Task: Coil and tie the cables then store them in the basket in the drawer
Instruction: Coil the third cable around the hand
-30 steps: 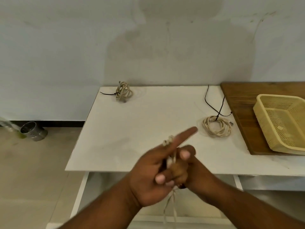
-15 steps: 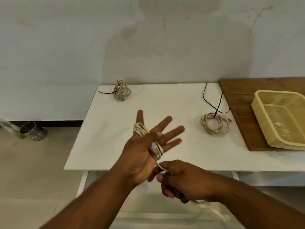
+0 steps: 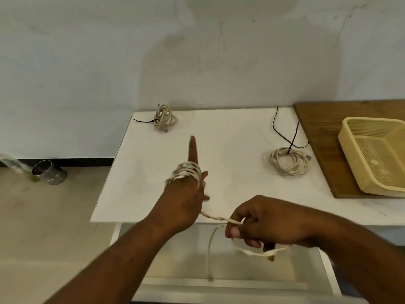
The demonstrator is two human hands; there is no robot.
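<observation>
**Cable half-wound on the left hand, right hand feeding the slack**

The beige cable (image 3: 189, 171) is wrapped in several turns round the outstretched fingers of the left hand (image 3: 185, 197), which is held above the front part of the white table (image 3: 230, 150). That hand's fingers are straight rather than curled, the forefinger pointing up and away, and the loops sit across them near the knuckles. From the underside of the hand a twisted length of the same cable runs rightwards to the right hand (image 3: 265, 223), which pinches it between thumb and bent fingers just beyond the table's front edge. Past the pinch the cable loops under the right hand, and a further length hangs down over the open drawer (image 3: 263, 273) below the tabletop; its end is blurred.

Two other cables lie on the table. A tied coil (image 3: 164, 116) stands bunched at the far left corner, a thin dark tie trailing from it to the left. A loose coil (image 3: 287, 161) lies flat towards the right side, with a black cord (image 3: 294, 130) running from it towards the wall.

To the right, a wooden board (image 3: 317, 128) rests on the table, and the yellow mesh basket (image 3: 372, 137) sits on it, partly cut off by the frame's edge. On the floor to the left, against the wall, lies a metal can (image 3: 49, 175).
</observation>
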